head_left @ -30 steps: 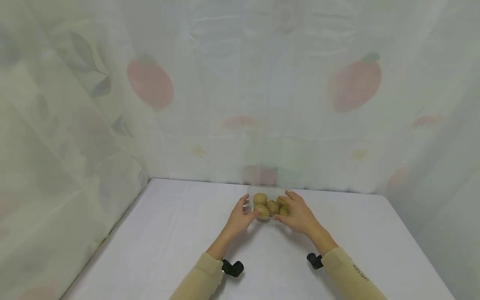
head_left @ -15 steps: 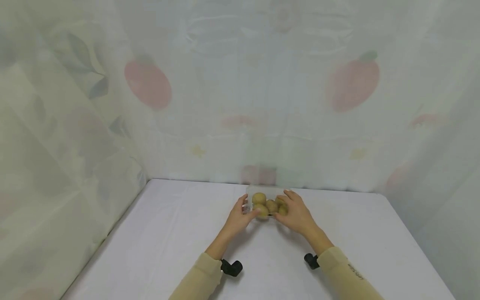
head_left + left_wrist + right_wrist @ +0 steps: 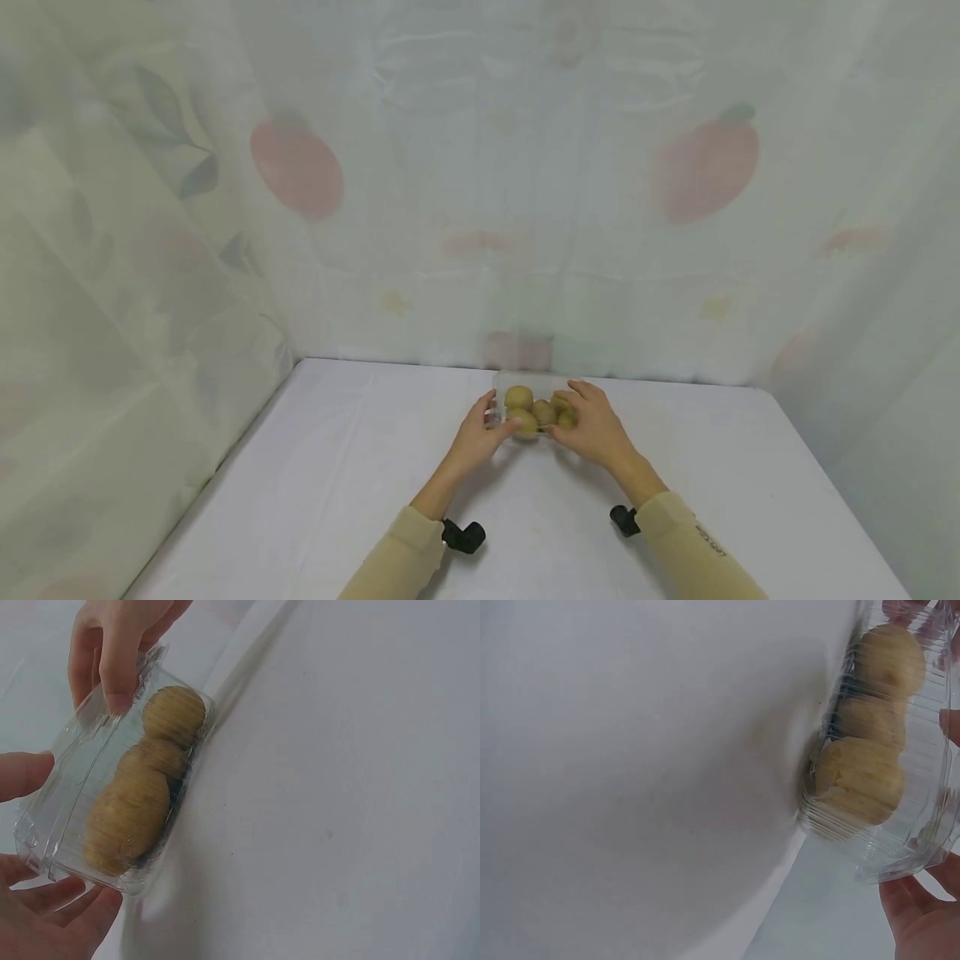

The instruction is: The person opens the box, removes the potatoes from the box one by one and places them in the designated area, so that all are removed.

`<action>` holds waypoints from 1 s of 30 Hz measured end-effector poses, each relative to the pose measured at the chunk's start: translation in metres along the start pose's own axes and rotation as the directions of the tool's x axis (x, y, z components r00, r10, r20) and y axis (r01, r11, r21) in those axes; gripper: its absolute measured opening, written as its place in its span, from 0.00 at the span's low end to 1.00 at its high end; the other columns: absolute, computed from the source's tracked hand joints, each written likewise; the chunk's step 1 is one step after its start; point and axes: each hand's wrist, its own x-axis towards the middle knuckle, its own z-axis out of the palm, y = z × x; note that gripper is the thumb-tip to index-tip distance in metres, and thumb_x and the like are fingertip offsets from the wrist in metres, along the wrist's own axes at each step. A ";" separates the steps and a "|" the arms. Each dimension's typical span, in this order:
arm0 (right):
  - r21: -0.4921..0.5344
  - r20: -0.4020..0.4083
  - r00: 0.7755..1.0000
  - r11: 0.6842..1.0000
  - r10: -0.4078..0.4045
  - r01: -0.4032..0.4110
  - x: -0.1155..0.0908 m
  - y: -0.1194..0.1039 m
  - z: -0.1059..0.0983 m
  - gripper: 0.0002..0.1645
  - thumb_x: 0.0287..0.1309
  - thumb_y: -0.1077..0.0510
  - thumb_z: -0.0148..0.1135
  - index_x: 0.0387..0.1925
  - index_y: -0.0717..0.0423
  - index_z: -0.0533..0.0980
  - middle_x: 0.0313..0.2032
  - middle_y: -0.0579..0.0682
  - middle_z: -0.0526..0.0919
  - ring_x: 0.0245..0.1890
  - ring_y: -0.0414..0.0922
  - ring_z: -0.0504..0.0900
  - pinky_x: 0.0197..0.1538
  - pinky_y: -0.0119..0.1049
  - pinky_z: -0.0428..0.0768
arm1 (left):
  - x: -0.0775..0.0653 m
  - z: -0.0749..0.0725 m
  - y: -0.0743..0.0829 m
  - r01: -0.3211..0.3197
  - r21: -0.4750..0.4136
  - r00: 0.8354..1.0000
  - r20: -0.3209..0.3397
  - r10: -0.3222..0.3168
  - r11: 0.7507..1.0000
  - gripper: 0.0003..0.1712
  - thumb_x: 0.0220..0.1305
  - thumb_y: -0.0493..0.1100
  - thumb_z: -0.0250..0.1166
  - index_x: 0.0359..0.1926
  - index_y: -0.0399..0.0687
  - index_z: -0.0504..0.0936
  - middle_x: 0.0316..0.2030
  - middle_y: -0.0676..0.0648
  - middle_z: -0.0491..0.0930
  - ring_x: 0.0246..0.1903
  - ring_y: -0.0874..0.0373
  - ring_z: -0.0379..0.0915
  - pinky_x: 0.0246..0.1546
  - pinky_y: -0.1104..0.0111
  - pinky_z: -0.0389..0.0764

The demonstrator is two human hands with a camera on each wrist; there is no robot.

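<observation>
Left arm and right arm extend forward from the lower edge of the head view, angled inward. Left hand: thumb extended, parted from the fingers, grip engaged. Right hand: back of hand visible, fingers bent downward, thumb pointing toward the left hand, grip engaged. Hands face each other, apart.

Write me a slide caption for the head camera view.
Left hand and right hand hold a clear container of potatoes at a white table, before a pale printed backdrop.
</observation>
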 end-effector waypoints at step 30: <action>0.148 0.092 0.995 0.987 0.047 -0.060 0.006 -0.003 -0.019 0.33 0.56 0.54 0.74 0.61 0.63 0.78 0.68 0.67 0.69 0.70 0.67 0.63 0.67 0.67 0.64 | 0.002 -0.003 -0.004 0.019 -0.025 1.000 -0.010 -0.019 1.000 0.48 0.69 0.62 0.63 0.79 0.46 0.55 0.70 0.33 0.65 0.67 0.33 0.64 0.61 0.41 0.72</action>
